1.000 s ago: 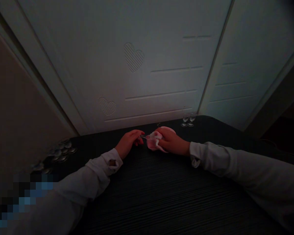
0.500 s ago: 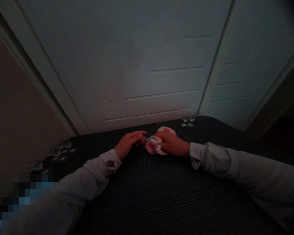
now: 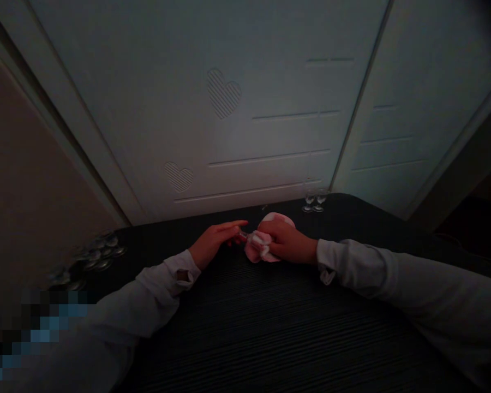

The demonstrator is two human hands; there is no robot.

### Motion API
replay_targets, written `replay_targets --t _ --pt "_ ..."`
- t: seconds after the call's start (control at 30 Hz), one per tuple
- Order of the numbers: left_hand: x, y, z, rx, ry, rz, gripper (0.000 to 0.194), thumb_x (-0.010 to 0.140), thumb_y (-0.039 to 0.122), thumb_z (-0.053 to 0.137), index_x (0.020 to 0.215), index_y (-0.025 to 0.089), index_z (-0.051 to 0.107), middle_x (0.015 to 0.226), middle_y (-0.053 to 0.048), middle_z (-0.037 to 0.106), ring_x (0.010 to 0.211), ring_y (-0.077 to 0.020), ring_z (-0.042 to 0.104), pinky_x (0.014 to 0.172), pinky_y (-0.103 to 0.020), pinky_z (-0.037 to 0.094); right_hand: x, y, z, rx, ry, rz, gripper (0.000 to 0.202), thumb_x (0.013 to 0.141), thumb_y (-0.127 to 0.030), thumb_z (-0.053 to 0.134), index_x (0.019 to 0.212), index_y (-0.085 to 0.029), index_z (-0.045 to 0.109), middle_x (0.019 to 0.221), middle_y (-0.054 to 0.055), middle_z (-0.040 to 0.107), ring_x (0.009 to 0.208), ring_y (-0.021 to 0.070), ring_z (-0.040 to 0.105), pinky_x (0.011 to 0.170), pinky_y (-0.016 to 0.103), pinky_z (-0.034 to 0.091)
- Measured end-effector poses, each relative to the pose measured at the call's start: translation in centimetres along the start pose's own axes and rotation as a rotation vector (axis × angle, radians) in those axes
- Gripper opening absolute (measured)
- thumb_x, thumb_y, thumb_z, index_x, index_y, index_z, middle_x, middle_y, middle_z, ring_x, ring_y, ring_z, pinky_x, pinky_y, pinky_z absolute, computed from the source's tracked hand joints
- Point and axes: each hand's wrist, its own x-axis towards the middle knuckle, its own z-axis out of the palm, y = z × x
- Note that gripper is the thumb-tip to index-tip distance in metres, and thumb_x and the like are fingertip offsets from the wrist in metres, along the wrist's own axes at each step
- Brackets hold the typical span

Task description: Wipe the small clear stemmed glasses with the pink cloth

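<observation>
A pink and white cloth [image 3: 255,251] is bunched in my right hand [image 3: 288,240], whose fingers are closed on it above the dark table [image 3: 245,327]. My left hand [image 3: 215,240] is just left of the cloth, fingers bent round the end of a small clear glass [image 3: 243,235]. The glass lies sideways between the two hands, and its right part is covered by the cloth.
Two small stemmed glasses [image 3: 314,201] stand at the table's back edge, right of the hands. Several more glasses [image 3: 100,252] are grouped at the left edge. Behind the table rises a pale panel [image 3: 270,136] with carved hearts.
The cloth in my right hand has shifted slightly down and its folds have changed shape. The glass end is tilted a little differently, and my left fingers have moved slightly.
</observation>
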Motion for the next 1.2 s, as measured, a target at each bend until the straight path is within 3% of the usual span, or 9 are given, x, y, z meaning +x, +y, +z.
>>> replay_targets --t 0.6,1.2 --pt "0.09 0.05 0.26 -0.079 0.045 -0.013 0.037 0.076 0.032 0.051 0.108 0.015 0.059 0.078 -0.004 0.064 0.068 -0.0136 0.051 0.061 -0.027 0.036 0.15 -0.12 0.10 -0.143 0.034 0.043 0.018 0.080 -0.023 0.045 0.067 -0.014 0.054 0.066 0.001 0.055 0.061 0.0125 0.046 0.061 0.025 0.029" --pt "0.30 0.02 0.36 -0.091 0.066 -0.002 0.034 0.074 0.032 0.051 0.103 0.014 0.059 0.076 -0.003 0.062 0.065 -0.0126 0.051 0.058 -0.025 0.036 0.24 -0.63 0.04 -0.096 -0.005 0.093 0.011 0.080 -0.020 0.045 0.073 -0.014 0.051 0.071 0.003 0.055 0.064 0.0131 0.047 0.062 0.026 0.032"
